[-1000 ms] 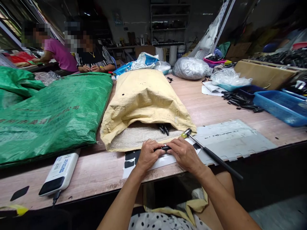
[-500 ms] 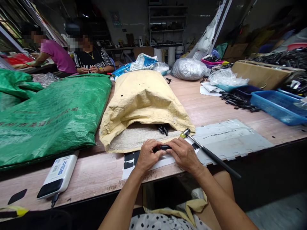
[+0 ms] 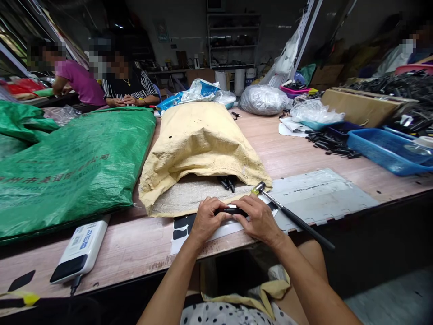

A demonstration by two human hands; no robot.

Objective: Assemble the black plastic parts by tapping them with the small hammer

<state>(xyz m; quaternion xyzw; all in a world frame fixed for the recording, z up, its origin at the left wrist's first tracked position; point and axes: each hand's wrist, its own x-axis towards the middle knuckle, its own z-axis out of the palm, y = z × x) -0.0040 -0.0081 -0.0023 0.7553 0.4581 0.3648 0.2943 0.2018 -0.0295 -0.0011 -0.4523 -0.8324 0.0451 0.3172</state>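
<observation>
Two bare hands meet over the near edge of the table in your head view, and between them you have a slim black cylindrical piece (image 3: 235, 211), held crosswise just in front of the yellow woven sack (image 3: 203, 131). Your left hand (image 3: 207, 221) grips its left end between thumb and bent fingers, and your right hand (image 3: 260, 220) pinches the other end the same way. Below the piece you have a white sheet with black patches (image 3: 179, 246), lying on the pinkish wood-grain table (image 3: 135, 239). Just beside your right hand lies a hammer with a yellow-and-metal head and long black handle (image 3: 306, 227), slanting across the flat grey board (image 3: 324, 194), its handle end past the table edge. More black pieces (image 3: 227, 183) show in the sack's open mouth. To your left are a shiny green woven sack (image 3: 84, 158) and a white power bank with a black end (image 3: 81, 250), a cable plugged into it. Over to your right, a heap of black parts (image 3: 329, 144) lies beside a blue plastic tray (image 3: 379, 153). Two people sit across to the far left, one in a pink top (image 3: 80, 83), the other in black and white stripes (image 3: 145, 85).
</observation>
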